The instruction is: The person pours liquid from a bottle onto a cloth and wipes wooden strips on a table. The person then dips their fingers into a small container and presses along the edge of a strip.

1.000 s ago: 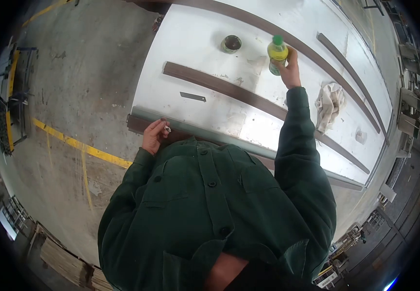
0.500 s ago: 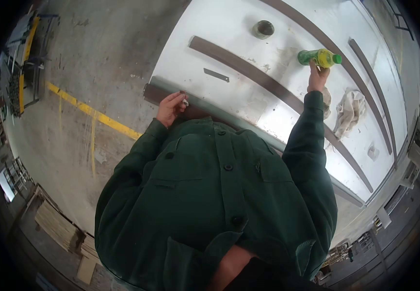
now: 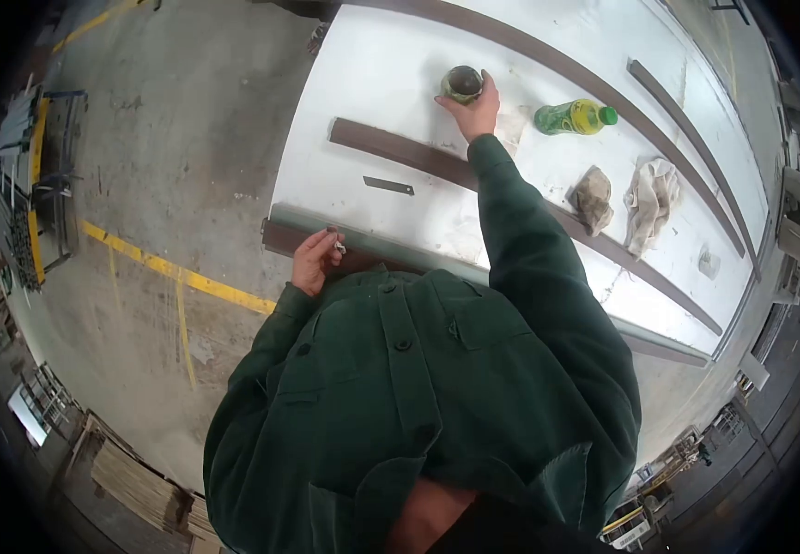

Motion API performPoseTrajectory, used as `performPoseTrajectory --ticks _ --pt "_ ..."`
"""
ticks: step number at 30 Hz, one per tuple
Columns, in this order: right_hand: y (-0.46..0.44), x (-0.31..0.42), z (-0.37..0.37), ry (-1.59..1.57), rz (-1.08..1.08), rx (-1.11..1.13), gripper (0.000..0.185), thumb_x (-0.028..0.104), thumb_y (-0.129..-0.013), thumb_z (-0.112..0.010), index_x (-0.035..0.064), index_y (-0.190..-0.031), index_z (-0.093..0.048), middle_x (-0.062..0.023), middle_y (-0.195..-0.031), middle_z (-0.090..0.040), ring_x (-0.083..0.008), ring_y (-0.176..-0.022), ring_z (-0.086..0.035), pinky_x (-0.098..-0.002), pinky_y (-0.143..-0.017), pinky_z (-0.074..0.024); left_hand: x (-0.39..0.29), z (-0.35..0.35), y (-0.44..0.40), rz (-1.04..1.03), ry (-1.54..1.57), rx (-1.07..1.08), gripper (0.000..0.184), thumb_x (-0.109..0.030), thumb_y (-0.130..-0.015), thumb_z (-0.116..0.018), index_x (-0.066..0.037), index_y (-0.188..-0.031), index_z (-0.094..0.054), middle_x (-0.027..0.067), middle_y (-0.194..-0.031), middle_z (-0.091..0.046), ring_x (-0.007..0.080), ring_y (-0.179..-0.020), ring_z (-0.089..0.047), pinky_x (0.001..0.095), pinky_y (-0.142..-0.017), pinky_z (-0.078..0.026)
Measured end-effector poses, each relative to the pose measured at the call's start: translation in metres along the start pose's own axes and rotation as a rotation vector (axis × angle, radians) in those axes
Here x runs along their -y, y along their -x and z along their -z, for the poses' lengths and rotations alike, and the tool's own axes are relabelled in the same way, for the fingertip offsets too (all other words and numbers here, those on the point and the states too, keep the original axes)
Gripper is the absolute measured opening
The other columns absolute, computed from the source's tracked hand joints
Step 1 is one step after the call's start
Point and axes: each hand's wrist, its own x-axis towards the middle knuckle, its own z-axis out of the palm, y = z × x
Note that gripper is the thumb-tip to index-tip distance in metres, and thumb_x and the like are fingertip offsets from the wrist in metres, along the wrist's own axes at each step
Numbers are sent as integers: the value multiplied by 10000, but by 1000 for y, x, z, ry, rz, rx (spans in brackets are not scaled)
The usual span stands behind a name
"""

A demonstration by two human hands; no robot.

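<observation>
My right hand [image 3: 474,106] reaches over the white table and is wrapped round a small round cup [image 3: 463,83], dark inside, standing on the tabletop. My left hand [image 3: 315,262] is closed near the table's front edge, pinching a small whitish scrap [image 3: 340,247] whose kind is too small to make out. To the right of my right hand, a green and yellow plastic bottle [image 3: 574,118] with a green cap lies on its side. A flat dark metal blade [image 3: 388,186] with a hole at one end lies between my hands.
Long brown strips [image 3: 409,152] lie across the white table [image 3: 363,88], and another brown profile [image 3: 280,238] runs along its front edge. A brownish rag [image 3: 594,200] and a pale cloth [image 3: 652,198] lie on the right. Yellow lines [image 3: 141,258] mark the concrete floor.
My right hand has let go of the bottle, which now lies on the table, and has moved left onto the cup. My left hand still pinches the scrap. The view has shifted.
</observation>
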Motion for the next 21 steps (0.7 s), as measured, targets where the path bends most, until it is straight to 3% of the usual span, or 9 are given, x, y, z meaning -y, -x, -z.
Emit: performPoseTrajectory --ticks 1,4,7,21 --pt "-2 -2 -3 19 31 -21 822 290 -557 -829 22 -1228 -438 -188 -1152 -506 -354 -1054 -472 -427 -908 -398 1 1 -1 5 1 -8 203 -131 -874 -581 -29 -1050 -581 73 -914 -640 91 -618 -557 225 -535 -437" --pt "-2 -18 -11 -63 20 45 720 273 -563 -815 67 -1172 -490 -145 -1111 -538 -336 -1029 -486 -424 -874 -402 1 1 0 15 10 -17 205 -131 -873 -582 -28 -1051 -579 73 -909 -638 93 -617 -556 226 -533 -436" --pt "16 -4 -4 24 141 9 656 261 -572 -803 102 -1138 -510 -117 -1068 -559 -325 -993 -500 -419 -852 -401 1 3 -3 27 17 -14 212 -132 -872 -585 -24 -1055 -577 75 -908 -637 96 -618 -557 229 -534 -438" --pt "31 21 17 64 192 -56 653 230 -577 -802 111 -1147 -505 -89 -1066 -543 -293 -975 -498 -413 -834 -385 -1 5 -2 89 42 -28 189 -123 -876 -580 -28 -1039 -590 78 -923 -640 106 -611 -561 238 -534 -443"
